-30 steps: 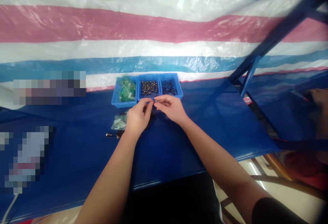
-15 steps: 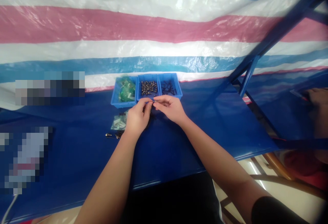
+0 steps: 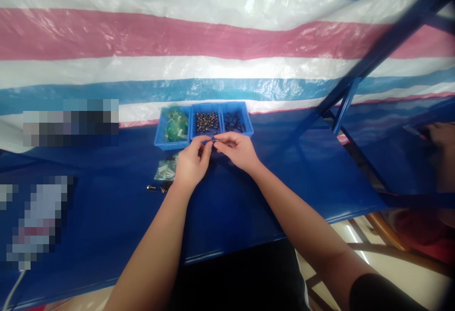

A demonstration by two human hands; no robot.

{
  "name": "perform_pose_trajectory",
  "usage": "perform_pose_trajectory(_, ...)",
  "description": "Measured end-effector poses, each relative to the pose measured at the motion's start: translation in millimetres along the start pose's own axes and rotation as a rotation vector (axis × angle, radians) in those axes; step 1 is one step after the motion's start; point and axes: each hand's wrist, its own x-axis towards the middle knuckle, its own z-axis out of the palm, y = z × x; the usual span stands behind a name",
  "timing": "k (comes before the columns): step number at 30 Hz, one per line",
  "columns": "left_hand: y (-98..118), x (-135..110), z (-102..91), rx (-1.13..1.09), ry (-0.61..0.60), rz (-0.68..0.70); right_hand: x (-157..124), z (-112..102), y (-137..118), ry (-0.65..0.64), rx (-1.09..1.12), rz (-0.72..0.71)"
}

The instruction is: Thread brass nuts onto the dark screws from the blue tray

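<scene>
The person wears a black sleeve (image 3: 377, 292) at four o'clock, its rounded hem ringing the right arm (image 3: 302, 211) and leaving the forearm and hands (image 3: 241, 152) bare, plus a black garment (image 3: 238, 278) at six o'clock, trimmed by a thin white edge (image 3: 303, 275) at five.

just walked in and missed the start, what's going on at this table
A person's left hand and right hand together pinch a slim part, too small to identify. Just beyond them, three blue bins stand in a row, holding green material, brassy metal pieces and dark pieces. A clear bag lies on the blue table by the left hand.
</scene>
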Motion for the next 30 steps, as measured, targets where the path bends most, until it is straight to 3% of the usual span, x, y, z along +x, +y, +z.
perform_pose_trajectory(14, -2.8, 0.5, 1.0, 0.007, 0.024, 0.047, -0.5, -0.2, -0.6, -0.013, 0.008, -0.026)
perform_pose_trajectory(24, -1.7, -0.4, 1.9, 0.009, 0.030, 0.008, -0.5, -0.3, -2.8, 0.005, -0.035, -0.041)
perform_pose_trajectory(30, -2.6, 0.1, 2.4, 0.005, 0.066, 0.065, -1.1, -0.2, -2.7, 0.006, -0.057, -0.031)
